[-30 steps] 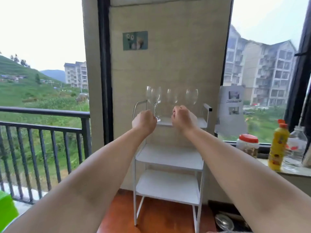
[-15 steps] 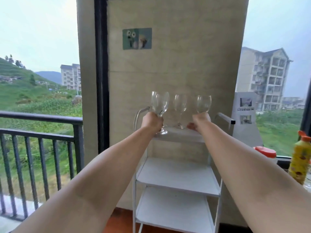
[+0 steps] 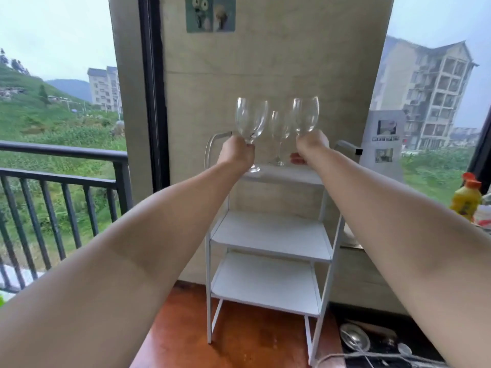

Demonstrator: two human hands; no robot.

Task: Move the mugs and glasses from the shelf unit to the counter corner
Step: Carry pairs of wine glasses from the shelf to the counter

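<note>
Clear stemmed wine glasses are being lifted off the top tier of the narrow white metal three-tier shelf unit (image 3: 271, 235), one in each hand. The left hand (image 3: 236, 155) is closing its grip around the stem of the left wine glass (image 3: 251, 120), whose round foot is hanging just above the near edge of the top shelf. The right hand (image 3: 312, 144) is pinching the stem of the right wine glass (image 3: 305, 114) just under the bowl; its foot is hidden behind the fingers. A third wine glass (image 3: 279, 136) is standing on the top shelf between the two, a little farther back.

Both held bowls are sitting close on either side of the standing glass, so the sound way is probably to raise each one straight up, keep it upright, and spread the hands apart before swinging right. Firm pressure low on the stems should be stopping any wobble. The tabletop (image 3: 350, 244) is lying to the right, where a yellow plastic bottle with an orange cap (image 3: 466, 197) is standing, so the landing spot needs choosing clear of it. No mugs are showing.
</note>
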